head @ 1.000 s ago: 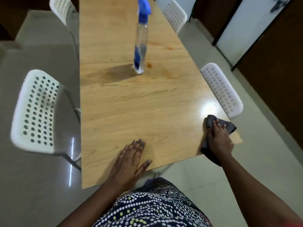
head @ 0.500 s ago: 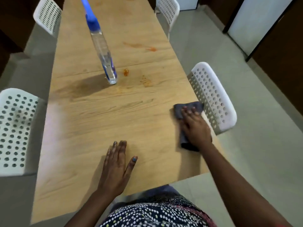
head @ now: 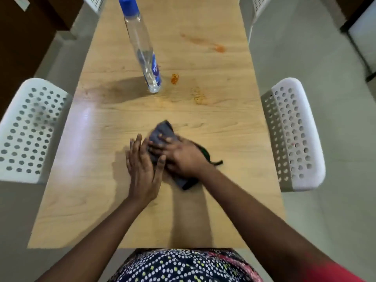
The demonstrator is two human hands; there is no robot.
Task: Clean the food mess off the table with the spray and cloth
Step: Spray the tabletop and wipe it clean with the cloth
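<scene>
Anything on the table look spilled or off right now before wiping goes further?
Yes: orange food mess on the table. A blob sits just right of the spray bottle, a faint smear lies nearer the cloth, and a streak runs farther back. The bottle stands upright.

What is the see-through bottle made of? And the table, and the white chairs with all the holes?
The spray bottle looks like clear plastic with a blue cap; you can see through it. The table looks like wood or a wood-look laminate, smooth and slightly glossy, since grain lines and light glare show. The chairs look like white moulded plastic, matte, with punched round holes.
</scene>
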